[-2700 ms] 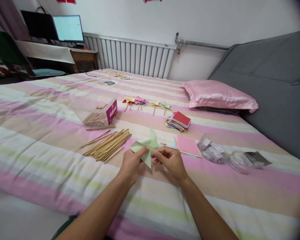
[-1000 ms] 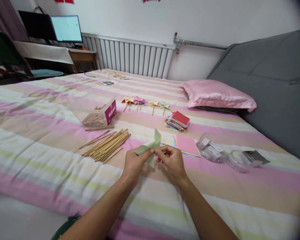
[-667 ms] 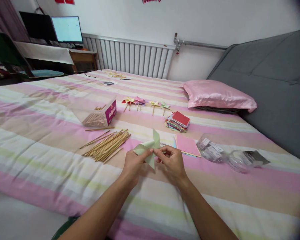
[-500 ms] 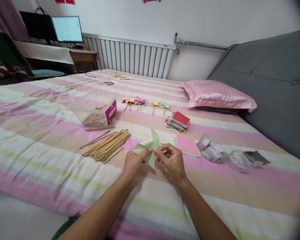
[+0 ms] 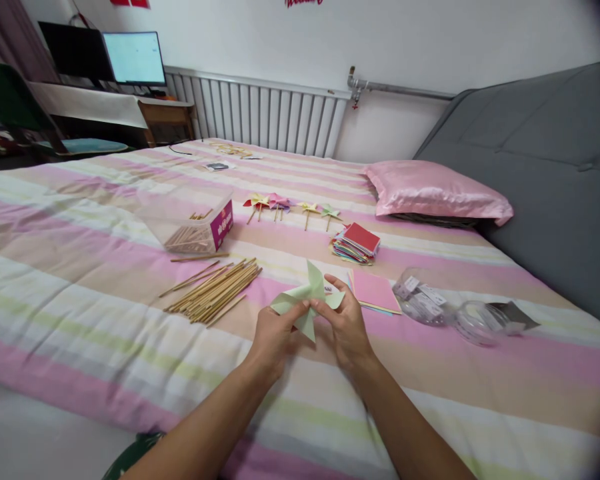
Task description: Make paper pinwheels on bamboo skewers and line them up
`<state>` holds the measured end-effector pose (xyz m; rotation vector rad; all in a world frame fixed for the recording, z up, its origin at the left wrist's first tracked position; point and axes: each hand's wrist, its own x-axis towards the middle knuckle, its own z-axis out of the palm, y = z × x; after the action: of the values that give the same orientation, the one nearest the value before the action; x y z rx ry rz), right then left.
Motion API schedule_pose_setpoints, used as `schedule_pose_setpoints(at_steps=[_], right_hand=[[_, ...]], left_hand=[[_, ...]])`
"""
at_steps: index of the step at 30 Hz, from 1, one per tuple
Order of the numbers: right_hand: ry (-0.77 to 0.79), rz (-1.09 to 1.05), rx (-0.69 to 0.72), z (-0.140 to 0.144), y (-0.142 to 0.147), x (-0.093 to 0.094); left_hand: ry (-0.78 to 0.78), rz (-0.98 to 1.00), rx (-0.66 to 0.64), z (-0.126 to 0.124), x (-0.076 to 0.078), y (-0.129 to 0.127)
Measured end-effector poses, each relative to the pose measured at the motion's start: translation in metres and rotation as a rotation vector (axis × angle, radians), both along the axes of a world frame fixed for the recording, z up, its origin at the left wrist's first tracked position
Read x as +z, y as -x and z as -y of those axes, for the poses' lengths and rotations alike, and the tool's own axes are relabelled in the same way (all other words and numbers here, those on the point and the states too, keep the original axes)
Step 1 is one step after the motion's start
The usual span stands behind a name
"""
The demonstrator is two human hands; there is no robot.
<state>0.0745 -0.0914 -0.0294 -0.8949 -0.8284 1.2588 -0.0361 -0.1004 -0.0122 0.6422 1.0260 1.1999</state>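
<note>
A pale green paper pinwheel [image 5: 306, 293] is held just above the bed between both hands, its blades fanned out. My left hand [image 5: 275, 333] grips it from the left, thumb pressed near the centre. From the right, my right hand [image 5: 347, 323] pinches it, with the thumb by the centre and fingers behind the right blade. Whatever lies behind the paper is hidden. Left of the hands lies a pile of thin wooden sticks [image 5: 217, 290]. Pink-topped paper squares [image 5: 377, 291] rest to the right of my right hand.
Farther back are a clear plastic box [image 5: 190, 230] with sticks, several finished pinwheels [image 5: 270, 201] and a stack of coloured paper [image 5: 357, 242]. Clear round containers [image 5: 425, 300] with small packets lie at right. A pink pillow [image 5: 435, 190] lies against the grey headboard [image 5: 540, 147].
The pinwheel has shifted slightly right and turned a little. My right thumb now presses near its centre, and the right fingers have spread behind its right blade.
</note>
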Motion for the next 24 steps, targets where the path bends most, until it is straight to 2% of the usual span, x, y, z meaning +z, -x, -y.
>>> schedule_pose_setpoints(at_steps=[6, 12, 16, 20, 24], right_hand=[[0.032, 0.024, -0.004, 0.000, -0.006, 0.001], [0.102, 0.057, 0.049, -0.004, -0.019, 0.003], [0.152, 0.080, 0.176, -0.005, -0.026, 0.004], [0.189, 0.116, 0.309, 0.001, -0.024, 0.008], [0.202, 0.200, 0.358, 0.007, -0.022, 0.014]], left_hand=[[-0.012, -0.029, -0.081, 0.002, -0.004, 0.001], [-0.110, -0.309, -0.161, -0.007, 0.007, 0.017], [-0.079, -0.400, -0.250, -0.010, 0.014, 0.026], [-0.063, -0.468, -0.339, -0.008, 0.012, 0.026], [-0.010, -0.481, -0.362, -0.006, 0.010, 0.024]])
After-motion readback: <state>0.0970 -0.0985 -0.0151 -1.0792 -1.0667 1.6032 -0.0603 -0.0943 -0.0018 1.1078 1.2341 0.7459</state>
